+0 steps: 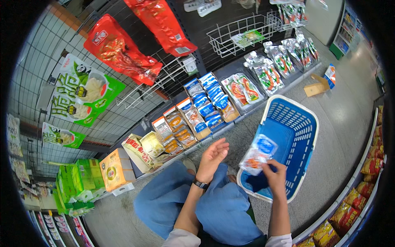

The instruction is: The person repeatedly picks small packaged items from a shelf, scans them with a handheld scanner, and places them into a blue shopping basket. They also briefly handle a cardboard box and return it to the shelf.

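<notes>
My right hand point(275, 176) grips the corner of a clear-and-blue snack packet point(260, 151) with reddish food showing through. The packet is above a blue plastic shopping basket point(279, 126) with a white rim, which stands on the floor to the right of my knees. Over my knees is my left hand point(213, 156), palm up, fingers loosely apart and holding nothing; a dark watch is on that wrist. Just beyond it, on the bottom shelf, cardboard display boxes hold blue packets point(205, 106) and brown-and-silver packets point(179, 129).
Silver vacuum packs point(267, 75) lie farther right along the shelf. Red bags point(120, 49) hang above a wire rack point(154, 78). Green tissue packs point(80, 176) and an orange box point(115, 169) stand at left. An opened carton point(317, 85) lies on the floor. Snack bags point(345, 213) line the right shelf.
</notes>
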`<state>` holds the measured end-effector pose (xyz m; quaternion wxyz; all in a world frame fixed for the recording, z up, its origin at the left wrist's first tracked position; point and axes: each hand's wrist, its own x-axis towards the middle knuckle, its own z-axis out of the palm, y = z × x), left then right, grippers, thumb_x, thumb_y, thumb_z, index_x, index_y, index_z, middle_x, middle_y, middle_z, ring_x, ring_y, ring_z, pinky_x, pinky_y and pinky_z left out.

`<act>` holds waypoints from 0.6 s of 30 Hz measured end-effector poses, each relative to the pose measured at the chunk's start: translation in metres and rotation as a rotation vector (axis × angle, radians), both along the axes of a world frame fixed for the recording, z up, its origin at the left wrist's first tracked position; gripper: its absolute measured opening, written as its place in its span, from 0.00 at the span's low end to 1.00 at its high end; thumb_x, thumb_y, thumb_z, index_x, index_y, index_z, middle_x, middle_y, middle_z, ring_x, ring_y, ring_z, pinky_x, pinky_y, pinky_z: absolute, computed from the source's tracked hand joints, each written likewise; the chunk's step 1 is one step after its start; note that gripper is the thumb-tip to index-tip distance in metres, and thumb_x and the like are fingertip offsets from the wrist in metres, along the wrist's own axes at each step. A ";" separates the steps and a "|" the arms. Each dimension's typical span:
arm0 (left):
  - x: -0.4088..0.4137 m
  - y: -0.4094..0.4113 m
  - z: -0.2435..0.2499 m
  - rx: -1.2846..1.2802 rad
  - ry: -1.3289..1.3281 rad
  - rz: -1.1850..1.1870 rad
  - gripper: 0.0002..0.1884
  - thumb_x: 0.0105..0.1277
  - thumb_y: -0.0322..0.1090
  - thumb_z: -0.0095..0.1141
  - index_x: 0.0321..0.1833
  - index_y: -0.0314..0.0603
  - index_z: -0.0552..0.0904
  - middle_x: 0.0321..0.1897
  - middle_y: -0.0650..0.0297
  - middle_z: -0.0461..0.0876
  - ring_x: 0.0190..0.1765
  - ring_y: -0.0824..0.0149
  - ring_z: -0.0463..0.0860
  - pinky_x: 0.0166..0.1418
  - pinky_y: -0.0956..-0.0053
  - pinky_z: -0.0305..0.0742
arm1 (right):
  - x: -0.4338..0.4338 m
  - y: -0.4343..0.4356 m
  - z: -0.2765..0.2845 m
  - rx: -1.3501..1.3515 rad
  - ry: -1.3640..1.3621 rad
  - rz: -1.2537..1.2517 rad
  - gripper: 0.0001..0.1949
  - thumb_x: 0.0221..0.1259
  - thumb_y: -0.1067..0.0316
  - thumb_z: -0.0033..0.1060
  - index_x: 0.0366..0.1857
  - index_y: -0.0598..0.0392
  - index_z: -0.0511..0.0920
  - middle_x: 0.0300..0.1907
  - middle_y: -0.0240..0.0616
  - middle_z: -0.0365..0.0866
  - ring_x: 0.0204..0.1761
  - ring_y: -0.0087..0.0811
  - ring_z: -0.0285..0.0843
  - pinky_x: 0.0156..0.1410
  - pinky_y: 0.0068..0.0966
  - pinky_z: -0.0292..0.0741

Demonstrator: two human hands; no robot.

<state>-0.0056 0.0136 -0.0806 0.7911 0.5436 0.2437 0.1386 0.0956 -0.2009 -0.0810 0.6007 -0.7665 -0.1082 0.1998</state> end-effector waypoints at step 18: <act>0.075 0.138 -0.128 1.258 1.101 -0.243 0.28 0.66 0.31 0.48 0.69 0.33 0.61 0.72 0.45 0.53 0.74 0.43 0.52 0.73 0.57 0.58 | 0.050 -0.014 -0.202 -0.542 0.071 0.100 0.13 0.50 0.63 0.72 0.35 0.60 0.85 0.29 0.48 0.85 0.32 0.39 0.85 0.40 0.31 0.77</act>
